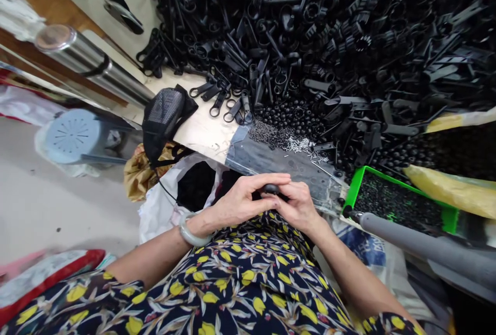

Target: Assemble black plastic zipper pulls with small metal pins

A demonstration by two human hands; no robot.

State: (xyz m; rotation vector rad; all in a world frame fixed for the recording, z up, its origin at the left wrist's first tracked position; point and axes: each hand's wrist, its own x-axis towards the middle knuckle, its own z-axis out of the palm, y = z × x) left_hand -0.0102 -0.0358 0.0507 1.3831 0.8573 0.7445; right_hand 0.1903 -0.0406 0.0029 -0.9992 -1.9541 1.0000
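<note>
My left hand [242, 198] and my right hand [300, 203] meet close to my body at the table's front edge. Between them is a small black plastic part [270, 189], with only its rounded end showing. My left thumb and fingers close around that end. The fingers of my right hand are curled against it from the other side, and what they cover is hidden. Just beyond my hands, a dark grey work mat [263, 157] carries a small heap of silver pins [300, 145], tiny dark beads [267, 132] and black balls [294, 115].
A huge pile of black plastic parts [310, 41] covers the back. To the right stand a green tray [354, 185] of small black pieces and a grey bar [406, 237]. At left are a black mesh pouch [166, 113], a steel flask [104, 66] and a blue stool [73, 133].
</note>
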